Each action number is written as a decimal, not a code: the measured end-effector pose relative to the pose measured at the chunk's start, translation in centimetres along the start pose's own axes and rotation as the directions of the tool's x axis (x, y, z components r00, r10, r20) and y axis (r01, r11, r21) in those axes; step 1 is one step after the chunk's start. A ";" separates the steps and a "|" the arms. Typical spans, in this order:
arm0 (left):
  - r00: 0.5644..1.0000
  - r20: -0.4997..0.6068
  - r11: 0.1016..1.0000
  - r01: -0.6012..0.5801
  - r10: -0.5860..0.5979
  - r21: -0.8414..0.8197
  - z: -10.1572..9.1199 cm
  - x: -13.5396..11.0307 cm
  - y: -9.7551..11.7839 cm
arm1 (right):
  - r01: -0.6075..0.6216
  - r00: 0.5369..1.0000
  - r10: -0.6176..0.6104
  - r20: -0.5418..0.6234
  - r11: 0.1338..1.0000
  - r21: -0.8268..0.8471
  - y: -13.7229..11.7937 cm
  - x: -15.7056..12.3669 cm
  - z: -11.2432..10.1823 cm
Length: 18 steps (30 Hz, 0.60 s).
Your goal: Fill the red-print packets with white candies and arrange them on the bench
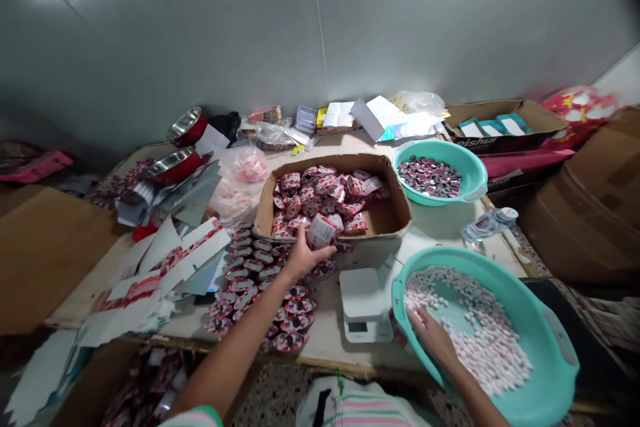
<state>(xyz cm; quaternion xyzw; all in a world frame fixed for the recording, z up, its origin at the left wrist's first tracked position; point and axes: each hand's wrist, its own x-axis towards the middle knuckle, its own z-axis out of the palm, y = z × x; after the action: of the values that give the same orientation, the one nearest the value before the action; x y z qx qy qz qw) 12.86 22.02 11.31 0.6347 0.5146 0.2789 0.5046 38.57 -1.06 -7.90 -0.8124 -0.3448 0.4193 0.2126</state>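
Fingers of the right hand [434,335] dip inside one large turquoise plastic basin [546,383] of round whitish pellets [500,353], too many to count; whether they grip any, I cannot tell. Beside it sits one flat white scale [360,297], then rows of glossy red-patterned packets [300,307], partly hidden by the arm. The left hand [301,259] pinches one small pale-faced packet [321,231] over the near wall of one brown cardboard carton [389,217] heaped with crinkled ones. Beyond: one smaller turquoise basin [471,172], two red-sided steel bowls [176,165].
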 end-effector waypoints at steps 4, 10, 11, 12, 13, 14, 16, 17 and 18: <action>0.974 0.199 0.875 0.191 -0.112 -0.446 4.5 -6.8 -0.4 | 0.012 1.000 -0.012 -0.003 0.997 0.080 0.0 -0.6 -0.7; 0.908 0.393 0.757 0.356 -0.143 -0.548 9.5 -12.2 -1.3 | -0.042 0.982 0.082 -0.171 0.972 0.230 0.3 -1.5 -3.9; 0.911 0.382 0.765 0.354 -0.153 -0.538 10.2 -12.6 -1.3 | -0.049 0.978 0.101 -0.185 0.962 0.268 0.5 -1.6 -4.6; 0.918 0.366 0.774 0.344 -0.156 -0.531 10.8 -13.0 -1.3 | -0.064 0.973 0.128 -0.191 0.949 0.309 0.7 -1.6 -5.2; 0.926 0.346 0.786 0.324 -0.151 -0.527 11.4 -13.3 -1.3 | -0.084 0.970 0.157 -0.184 0.932 0.354 1.0 -1.6 -5.7; 0.936 0.324 0.801 0.299 -0.139 -0.519 12.0 -13.5 -1.3 | -0.106 0.968 0.186 -0.167 0.910 0.400 1.2 -1.6 -6.2; 0.956 0.269 0.857 0.234 -0.117 -0.459 13.1 -14.0 -1.1 | -0.156 0.963 0.242 -0.117 0.857 0.492 1.7 -1.5 -7.0; 0.966 0.232 0.897 0.198 -0.112 -0.394 13.6 -14.3 -0.9 | -0.188 0.958 0.273 -0.084 0.824 0.535 2.0 -1.4 -7.2; 0.976 0.191 0.937 0.162 -0.105 -0.309 14.1 -14.5 -0.6 | -0.224 0.949 0.310 -0.052 0.783 0.580 2.3 -1.4 -7.4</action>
<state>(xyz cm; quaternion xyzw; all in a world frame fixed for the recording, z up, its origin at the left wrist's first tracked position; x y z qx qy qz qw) 20.34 3.43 8.41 0.5286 0.4586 0.2687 0.6618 45.03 -4.02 -4.45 -0.7810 -0.0692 0.4686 0.4070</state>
